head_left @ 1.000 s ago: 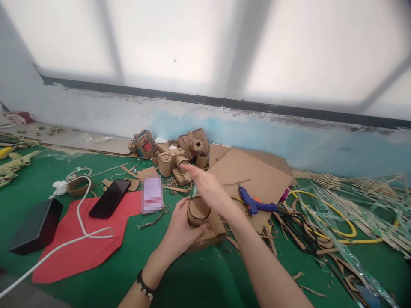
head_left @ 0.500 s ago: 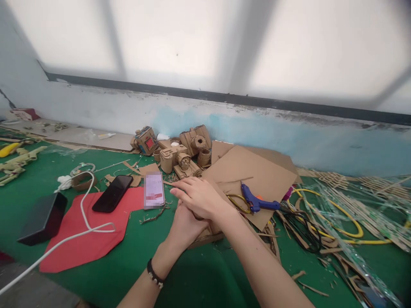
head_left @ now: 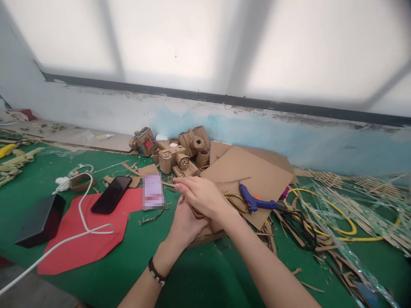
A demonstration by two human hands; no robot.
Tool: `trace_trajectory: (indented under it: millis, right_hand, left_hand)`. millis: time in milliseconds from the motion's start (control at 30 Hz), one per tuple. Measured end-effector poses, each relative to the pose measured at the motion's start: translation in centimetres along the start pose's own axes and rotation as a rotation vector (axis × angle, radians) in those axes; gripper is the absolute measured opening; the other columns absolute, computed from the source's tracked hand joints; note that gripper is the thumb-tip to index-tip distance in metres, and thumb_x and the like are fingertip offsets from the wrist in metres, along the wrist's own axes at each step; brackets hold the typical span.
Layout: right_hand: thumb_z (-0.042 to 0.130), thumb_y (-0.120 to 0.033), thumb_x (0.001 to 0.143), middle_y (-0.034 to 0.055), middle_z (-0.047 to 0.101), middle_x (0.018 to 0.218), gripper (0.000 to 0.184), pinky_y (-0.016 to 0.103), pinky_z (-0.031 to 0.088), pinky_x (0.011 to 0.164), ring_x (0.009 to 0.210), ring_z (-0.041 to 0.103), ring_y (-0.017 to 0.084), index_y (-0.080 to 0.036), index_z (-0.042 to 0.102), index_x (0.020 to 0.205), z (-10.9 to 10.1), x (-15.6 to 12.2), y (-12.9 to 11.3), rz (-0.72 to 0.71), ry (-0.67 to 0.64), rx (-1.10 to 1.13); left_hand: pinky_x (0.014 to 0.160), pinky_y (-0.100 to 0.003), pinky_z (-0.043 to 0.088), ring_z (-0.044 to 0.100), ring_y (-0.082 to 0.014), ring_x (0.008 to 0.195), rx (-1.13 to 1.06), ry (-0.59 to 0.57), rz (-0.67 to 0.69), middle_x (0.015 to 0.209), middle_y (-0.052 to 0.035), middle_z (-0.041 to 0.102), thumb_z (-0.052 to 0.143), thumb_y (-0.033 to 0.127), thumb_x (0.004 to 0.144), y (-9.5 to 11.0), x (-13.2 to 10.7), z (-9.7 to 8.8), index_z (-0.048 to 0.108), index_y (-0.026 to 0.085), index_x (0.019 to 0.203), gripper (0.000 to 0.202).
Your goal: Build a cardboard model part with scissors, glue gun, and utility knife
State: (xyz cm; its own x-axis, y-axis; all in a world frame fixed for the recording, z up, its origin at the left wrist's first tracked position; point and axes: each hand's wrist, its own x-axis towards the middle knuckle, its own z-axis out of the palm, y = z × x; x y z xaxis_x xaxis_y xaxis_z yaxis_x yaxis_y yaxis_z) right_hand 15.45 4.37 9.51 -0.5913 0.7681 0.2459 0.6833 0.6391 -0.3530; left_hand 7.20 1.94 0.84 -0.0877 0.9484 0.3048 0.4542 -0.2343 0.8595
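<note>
My left hand point(head_left: 184, 222), with a dark beaded bracelet at the wrist, is closed around the side of a brown cardboard model point(head_left: 208, 236) on the green table. My right hand point(head_left: 205, 197) lies across the top, its fingers pointing left and bent over a rounded cardboard part. Most of the model is hidden under both hands. Behind them sits a group of cardboard cameras point(head_left: 173, 157) with tube-shaped lenses. To the right, a blue glue gun point(head_left: 253, 200) rests on a flat cardboard sheet point(head_left: 253, 167).
On the left, a black phone point(head_left: 111, 194) lies on red paper point(head_left: 86, 239), near a dark box point(head_left: 41, 220) and a white cable point(head_left: 61, 248). A lit phone point(head_left: 153, 191) is left of my hands. Yellow cable point(head_left: 353, 226), black cord and cardboard scraps spread rightward.
My right hand has shifted and lifted slightly, so a little more of the rounded cardboard part shows beneath it. My left hand keeps its hold. The view has moved slightly.
</note>
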Motion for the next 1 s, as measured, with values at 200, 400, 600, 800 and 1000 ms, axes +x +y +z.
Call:
trace_trajectory:
  millis: [200, 400, 600, 800, 1000]
  right_hand:
    - [0.072, -0.036, 0.105, 0.0076, 0.077, 0.134, 0.020, 0.038, 0.060, 0.105, 0.125, 0.073, 0.026, -0.028, 0.079, 0.122, -2.1, -5.4, 2.4, -0.113, 0.089, 0.234]
    - [0.079, -0.034, 0.101, 0.0095, 0.078, 0.133, 0.018, 0.040, 0.062, 0.103, 0.121, 0.076, 0.027, -0.027, 0.081, 0.118, -1.1, -7.2, 3.3, -0.161, 0.132, 0.209]
    - [0.066, -0.038, 0.111, 0.0056, 0.084, 0.113, 0.020, 0.031, 0.062, 0.089, 0.101, 0.081, 0.021, -0.025, 0.082, 0.109, -0.7, -6.1, 3.9, -0.196, 0.295, 0.274]
    - [0.059, -0.045, 0.113, 0.0039, 0.086, 0.092, 0.036, 0.029, 0.060, 0.073, 0.080, 0.080, 0.020, -0.024, 0.083, 0.095, -0.8, -5.3, 3.9, -0.149, 0.453, 0.258]
    - [0.066, -0.059, 0.105, 0.0030, 0.078, 0.073, 0.044, 0.029, 0.056, 0.058, 0.063, 0.071, 0.019, -0.023, 0.083, 0.086, 0.5, -7.0, 4.6, 0.187, 0.774, 0.448]
  left_hand:
    - [0.113, -0.057, 0.052, 0.065, -0.0380, 0.130, -0.143, -0.151, 0.102, 0.132, -0.0135, 0.072, 0.084, 0.024, 0.074, -2.0, -1.7, -3.6, 0.064, 0.022, 0.127, 0.057]
    - [0.116, -0.054, 0.051, 0.064, -0.0370, 0.131, -0.148, -0.276, 0.132, 0.134, -0.0114, 0.071, 0.086, 0.014, 0.069, -1.9, -0.9, -4.2, 0.063, 0.025, 0.132, 0.067]
    - [0.117, -0.055, 0.049, 0.064, -0.0379, 0.134, -0.180, -0.333, 0.088, 0.138, -0.0123, 0.069, 0.096, 0.031, 0.074, -2.1, -0.8, -4.7, 0.063, 0.025, 0.135, 0.070]
    - [0.117, -0.056, 0.049, 0.064, -0.0392, 0.135, -0.175, -0.310, 0.076, 0.139, -0.0141, 0.070, 0.101, 0.039, 0.072, -2.5, -0.8, -4.8, 0.064, 0.024, 0.135, 0.075]
    - [0.119, -0.057, 0.048, 0.063, -0.0407, 0.137, -0.216, -0.330, 0.048, 0.138, -0.0151, 0.071, 0.104, 0.048, 0.068, -2.7, -0.9, -4.9, 0.063, 0.024, 0.135, 0.082]
